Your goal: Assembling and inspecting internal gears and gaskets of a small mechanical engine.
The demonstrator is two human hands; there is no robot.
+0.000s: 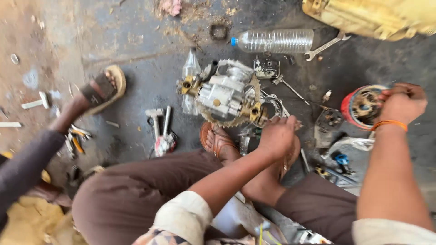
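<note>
- Your left hand point(278, 136) is closed in a loose fist at the lower right edge of the toothed sprocket point(227, 119) of the pump assembly point(222, 93). It seems to press on a small part there, but your knuckles hide this part, so I cannot tell what the fingers pinch. If the hand slips, the sprocket teeth can cut your fingers.
- Your right hand point(402, 103) is to the right of the pump assembly, well apart from it. Its fingers are curled over the rim of the red round housing point(363, 106). The housing stands tilted on the ground, so a pull from 1 side only can tip it over.
- The pump assembly lies in the middle of the oily ground, just beyond your sandalled foot point(218, 140). Nothing clamps it. A hard push can roll it onto your toes.
- A thin wire point(299, 100) runs from the pump assembly toward the housing. Your right arm can catch it and drag small parts away.
- The plastic bottle point(274, 41) and the spanner point(324, 46) lie beyond the pump assembly, the hammer point(154, 119) to its left. Small loose pieces can be lost easily in the dirt.
- Another person's foot point(102, 88) rests left of the pump assembly, near the loose tools.
</note>
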